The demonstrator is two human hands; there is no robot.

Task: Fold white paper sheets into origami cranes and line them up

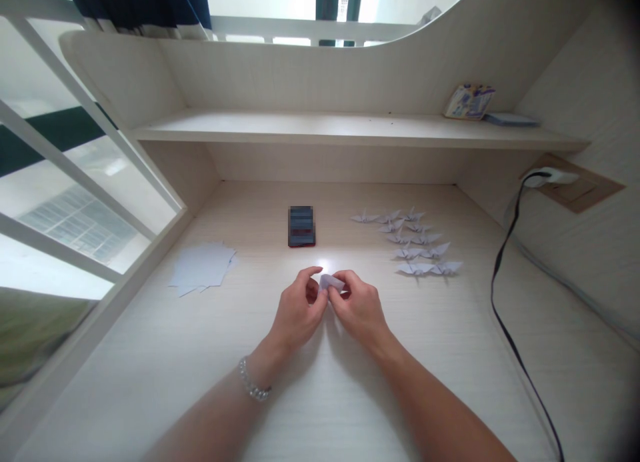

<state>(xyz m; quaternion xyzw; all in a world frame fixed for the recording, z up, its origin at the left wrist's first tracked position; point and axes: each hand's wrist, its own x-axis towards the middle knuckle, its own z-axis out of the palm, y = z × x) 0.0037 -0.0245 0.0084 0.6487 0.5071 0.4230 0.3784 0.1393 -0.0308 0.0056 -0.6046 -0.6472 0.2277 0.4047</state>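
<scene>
Between my two hands, a small piece of folded white paper (330,283) is held just above the desk. My left hand (301,305) grips its left side, the thumb pressed to the near edge and the fingers curled behind. On the other side my right hand (359,307) pinches it with thumb and forefinger. The fingers hide part of the folds. Folded paper cranes (421,268) stand in uneven rows to the right, several in all. A loose pile of white paper sheets (203,265) lies on the left.
A phone (301,226) with a blurred screen rests beyond my hands on the desk (280,409). Along the right runs a black cable (495,295) from a wall socket (580,184). The shelf (320,125) above bears a colourful packet (469,102) and a flat bluish item (511,119).
</scene>
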